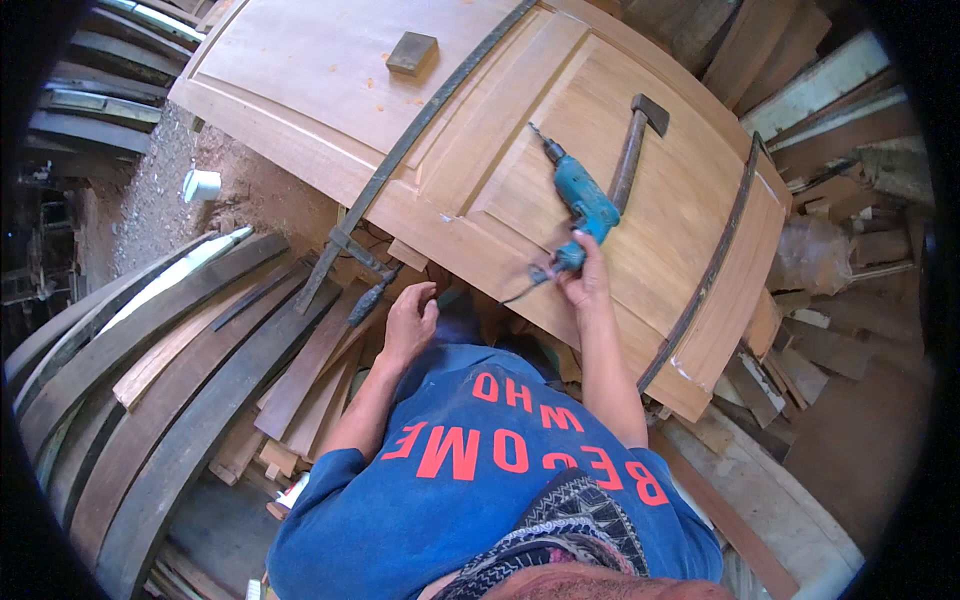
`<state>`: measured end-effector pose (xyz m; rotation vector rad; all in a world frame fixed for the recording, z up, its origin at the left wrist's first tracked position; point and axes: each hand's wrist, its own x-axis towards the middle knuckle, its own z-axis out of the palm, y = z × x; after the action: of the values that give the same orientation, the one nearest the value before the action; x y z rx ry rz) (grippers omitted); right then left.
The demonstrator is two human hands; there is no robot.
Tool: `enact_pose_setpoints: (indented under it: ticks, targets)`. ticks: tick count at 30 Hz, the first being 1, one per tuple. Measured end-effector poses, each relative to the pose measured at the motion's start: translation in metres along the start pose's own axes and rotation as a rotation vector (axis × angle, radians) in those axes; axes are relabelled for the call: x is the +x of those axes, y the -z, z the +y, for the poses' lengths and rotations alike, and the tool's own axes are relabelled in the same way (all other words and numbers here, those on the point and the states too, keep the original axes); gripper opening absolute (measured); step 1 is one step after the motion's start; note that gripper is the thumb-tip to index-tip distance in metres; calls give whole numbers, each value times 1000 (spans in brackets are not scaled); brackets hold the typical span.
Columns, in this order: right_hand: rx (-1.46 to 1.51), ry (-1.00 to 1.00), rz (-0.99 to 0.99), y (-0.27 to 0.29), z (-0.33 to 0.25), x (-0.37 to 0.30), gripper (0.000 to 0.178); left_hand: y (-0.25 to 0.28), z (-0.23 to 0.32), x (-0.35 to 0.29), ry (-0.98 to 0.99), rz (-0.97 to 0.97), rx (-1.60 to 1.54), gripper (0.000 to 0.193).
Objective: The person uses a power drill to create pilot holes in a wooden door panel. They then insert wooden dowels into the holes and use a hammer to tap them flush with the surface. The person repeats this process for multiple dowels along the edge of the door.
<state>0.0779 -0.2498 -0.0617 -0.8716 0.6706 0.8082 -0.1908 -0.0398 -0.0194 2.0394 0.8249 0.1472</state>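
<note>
My right hand is closed round the handle of a teal power drill, which lies on its side on a panelled wooden door. Its bit points toward the far left, and a dark cord trails off near the handle. My left hand hangs by the door's near edge with loosely bent fingers, thumb apart, and nothing visible in it. Close to it is the handle of a long metal bar clamp that spans the door. Beyond the drill lies a hatchet with a wooden handle.
A second bar clamp crosses the door's right part. A small wooden block sits on the far left panel. Curved dark boards are stacked at the left, with a white cup beyond. Scrap wood piles up at the right.
</note>
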Motion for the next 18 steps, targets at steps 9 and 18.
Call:
enact_pose_setpoints:
  ticks: [9,18]
  targets:
    - [-754,526,123,-84,-47,-96,23,39,68,73,-389,-41,-159,36]
    - [-1487,516,-55,-165,8,-206,45,79,168,135,-678,145,-431,45]
